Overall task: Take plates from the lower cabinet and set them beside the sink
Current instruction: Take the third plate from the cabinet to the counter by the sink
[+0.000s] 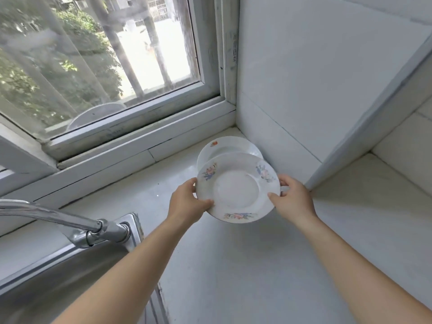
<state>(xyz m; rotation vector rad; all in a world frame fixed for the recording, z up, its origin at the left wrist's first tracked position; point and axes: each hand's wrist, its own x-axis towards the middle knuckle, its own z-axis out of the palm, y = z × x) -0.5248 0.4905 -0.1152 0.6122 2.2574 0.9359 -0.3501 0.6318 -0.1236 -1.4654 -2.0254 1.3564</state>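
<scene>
I hold a white plate with flower prints [238, 188] level above the counter, right of the sink. My left hand [187, 202] grips its left rim and my right hand [293, 198] grips its right rim. Just behind and partly under it, a second white plate [224, 147] with a small red mark rests on the counter in the corner by the wall. The steel sink [58, 277] lies at the lower left.
A chrome faucet [77, 226] reaches left over the sink. The white counter [233, 265] runs from the sink to the tiled wall [304, 78]. A window [105, 66] and its sill stand behind. A raised ledge [374, 195] sits at the right.
</scene>
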